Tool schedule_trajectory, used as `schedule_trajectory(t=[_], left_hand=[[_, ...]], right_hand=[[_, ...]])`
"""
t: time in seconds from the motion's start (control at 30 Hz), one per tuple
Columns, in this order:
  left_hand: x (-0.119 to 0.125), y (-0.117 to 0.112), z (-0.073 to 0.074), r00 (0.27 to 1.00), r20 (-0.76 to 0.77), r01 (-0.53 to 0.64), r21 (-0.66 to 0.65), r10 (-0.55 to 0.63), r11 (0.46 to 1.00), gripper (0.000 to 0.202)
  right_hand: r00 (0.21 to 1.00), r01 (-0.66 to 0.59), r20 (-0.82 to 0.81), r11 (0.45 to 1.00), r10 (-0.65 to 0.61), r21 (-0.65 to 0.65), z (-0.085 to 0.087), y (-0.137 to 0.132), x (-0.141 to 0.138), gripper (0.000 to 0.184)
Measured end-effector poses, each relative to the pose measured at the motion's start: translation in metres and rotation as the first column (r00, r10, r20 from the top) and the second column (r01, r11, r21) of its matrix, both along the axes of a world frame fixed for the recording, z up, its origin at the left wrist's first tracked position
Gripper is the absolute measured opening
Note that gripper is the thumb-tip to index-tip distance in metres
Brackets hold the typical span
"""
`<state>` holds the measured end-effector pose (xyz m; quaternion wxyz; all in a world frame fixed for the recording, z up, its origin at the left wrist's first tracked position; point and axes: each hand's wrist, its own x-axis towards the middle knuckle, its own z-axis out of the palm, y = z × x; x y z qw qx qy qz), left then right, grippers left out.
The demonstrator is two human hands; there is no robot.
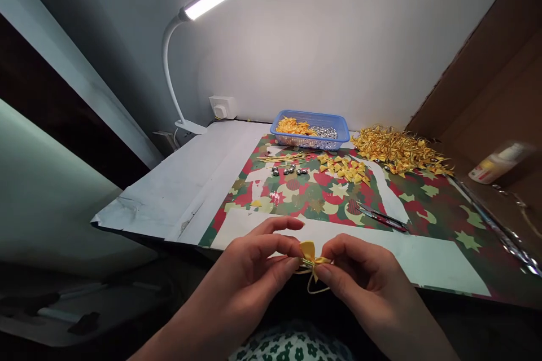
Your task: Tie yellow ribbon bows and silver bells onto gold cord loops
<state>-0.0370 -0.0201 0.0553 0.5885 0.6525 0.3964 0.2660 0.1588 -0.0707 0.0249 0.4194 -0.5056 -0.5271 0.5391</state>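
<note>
A yellow ribbon bow is held between my two hands, just over the table's front edge. My left hand pinches its left side with thumb and forefinger, where a thin gold cord passes. From the bow, this cord hangs down in a small loop. My right hand grips the bow's right side between thumb and fingertips. The knot at the bow's middle is partly covered by my fingers. Beyond my hands lie several silver bells, a bunch of gold cords and a pile of yellow bows.
At the back, a blue basket holds bows and silver bells. Finished-looking yellow ribbon pieces heap up beside it. Small scissors lie at right, and a glue bottle farther right. A clip lamp stands at left.
</note>
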Motion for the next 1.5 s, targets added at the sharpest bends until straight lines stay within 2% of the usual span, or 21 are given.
schedule_trajectory(t=[0.33, 0.63, 0.83, 1.07, 1.23, 1.33, 1.5], left_hand=[[0.005, 0.001, 0.000, 0.999, -0.050, -0.007, -0.032, 0.005, 0.999, 0.024], [0.004, 0.002, 0.002, 0.995, -0.017, 0.092, -0.099, -0.094, 0.991, 0.021], [0.008, 0.007, 0.003, 0.994, -0.061, 0.089, -0.021, -0.090, 0.996, 0.036], [0.004, 0.013, 0.002, 0.985, 0.024, 0.175, -0.198, -0.173, 0.964, 0.039], [0.002, 0.016, -0.002, 0.985, 0.084, 0.167, -0.221, -0.152, 0.961, 0.026], [0.003, 0.019, -0.005, 0.980, 0.100, 0.189, -0.235, -0.169, 0.954, 0.026], [0.006, 0.023, -0.002, 0.974, 0.083, 0.227, -0.361, -0.211, 0.904, 0.026]], right_hand=[[0.972, -0.010, 0.236, 0.989, -0.026, 0.149, 0.012, 0.002, 0.003, 0.019], [0.953, -0.021, 0.296, 0.967, -0.057, 0.253, 0.010, 0.001, 0.004, 0.019], [0.944, -0.061, 0.328, 0.959, -0.035, 0.278, 0.008, 0.001, 0.004, 0.017], [0.933, -0.085, 0.359, 0.950, -0.030, 0.301, 0.007, 0.001, 0.005, 0.018], [0.929, -0.103, 0.371, 0.955, -0.008, 0.278, 0.010, 0.001, 0.006, 0.018], [0.933, -0.109, 0.361, 0.950, -0.004, 0.292, 0.011, 0.001, 0.006, 0.019], [0.931, -0.149, 0.363, 0.941, 0.030, 0.304, 0.011, 0.002, 0.007, 0.020]])
